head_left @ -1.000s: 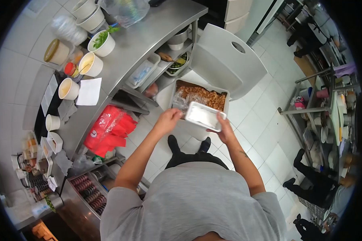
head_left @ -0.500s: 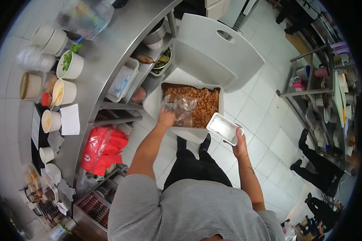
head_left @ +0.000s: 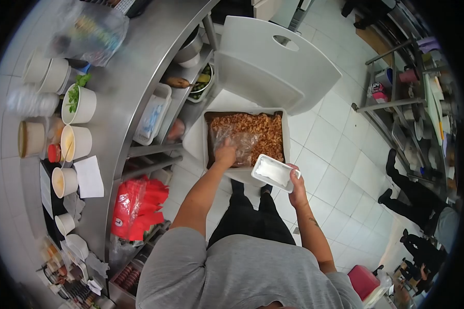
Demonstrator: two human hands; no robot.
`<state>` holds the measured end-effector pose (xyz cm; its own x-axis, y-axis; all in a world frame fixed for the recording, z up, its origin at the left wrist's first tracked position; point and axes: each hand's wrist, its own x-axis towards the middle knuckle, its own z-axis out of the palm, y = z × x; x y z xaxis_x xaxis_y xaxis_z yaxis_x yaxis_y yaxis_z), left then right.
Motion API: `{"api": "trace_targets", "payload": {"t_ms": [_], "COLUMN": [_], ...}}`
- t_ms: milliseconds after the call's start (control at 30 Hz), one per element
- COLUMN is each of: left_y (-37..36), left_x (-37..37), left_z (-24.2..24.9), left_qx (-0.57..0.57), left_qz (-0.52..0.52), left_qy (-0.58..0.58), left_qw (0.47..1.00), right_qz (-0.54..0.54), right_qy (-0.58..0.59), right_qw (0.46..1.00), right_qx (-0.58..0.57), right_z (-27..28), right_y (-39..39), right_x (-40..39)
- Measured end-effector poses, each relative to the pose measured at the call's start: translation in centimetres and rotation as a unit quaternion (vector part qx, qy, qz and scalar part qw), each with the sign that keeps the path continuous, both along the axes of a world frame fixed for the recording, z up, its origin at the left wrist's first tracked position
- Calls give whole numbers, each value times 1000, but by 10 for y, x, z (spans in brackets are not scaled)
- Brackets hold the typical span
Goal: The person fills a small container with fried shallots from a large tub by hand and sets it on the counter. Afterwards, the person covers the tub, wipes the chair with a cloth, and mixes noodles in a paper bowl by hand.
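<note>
A white tub (head_left: 287,135) on a grey chair holds brown, crumbly food (head_left: 265,126). Crumpled clear plastic (head_left: 245,141) lies over part of that food. My left hand (head_left: 226,153) is in the tub against the plastic, its fingers partly hidden by the film and the angle. At the tub's lower right corner, my right hand (head_left: 298,189) grips a small white tray (head_left: 273,172) by its right end. White material, perhaps powder or a lining, shows inside the tray.
A steel counter (head_left: 134,67) on the left bears white cups (head_left: 80,105) and a plastic bag (head_left: 90,31). Red packages (head_left: 139,206) sit beneath it. The chair's backrest (head_left: 278,62) rises behind the tub. Metal shelving (head_left: 392,105) and other people's legs (head_left: 410,180) are at the right.
My left hand has moved right and further into the tub, onto the plastic. My right hand and the small tray have shifted left and slightly down. The view has shifted a little.
</note>
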<state>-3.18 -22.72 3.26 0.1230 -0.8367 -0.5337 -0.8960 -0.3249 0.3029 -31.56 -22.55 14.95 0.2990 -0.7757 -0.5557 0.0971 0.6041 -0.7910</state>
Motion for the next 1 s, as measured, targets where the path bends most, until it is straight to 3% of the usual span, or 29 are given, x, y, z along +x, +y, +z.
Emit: {"api": "trace_targets", "payload": {"t_ms": [67, 167, 267, 367, 467, 533, 633, 733, 867, 967, 1000], "left_y": [-1, -15, -15, -16, -16, -16, -2, 11, -1, -39, -45], "left_x": [-10, -20, -23, -10, 30, 45, 36, 24, 18, 32, 35], "left_z": [-4, 22, 7, -27, -4, 12, -44, -68, -84, -3, 20], "left_qx": [-92, -1, 53, -61, -148, -111, -49, 72, 110, 163, 151], "left_qz": [-39, 33, -76, 104, 132, 60, -120, -147, -71, 119, 121], "left_qy": [-60, 25, 29, -31, -107, -122, -190, -241, -218, -2, -29], "left_qw": [993, 999, 995, 992, 974, 984, 973, 957, 967, 979, 981], "right_qz": [-3, -14, -20, -5, 0, -2, -1, 2, -25, -41, -41], "right_qy": [-2, -9, -8, 4, 7, -2, -4, 2, 1, -30, -42], "right_qw": [1000, 1000, 1000, 1000, 1000, 1000, 1000, 1000, 1000, 999, 998], "right_qx": [5, 2, -2, -6, -1, 15, 11, -3, -5, -10, -2], "right_z": [2, 2, 0, -9, -6, -5, -9, -14, -30, -40, -44], "right_y": [3, 6, 11, 12, 13, 15, 14, 7, -4, -22, -30], "right_x": [2, 7, 10, 11, 10, 10, 15, 20, 19, 21, 21]}}
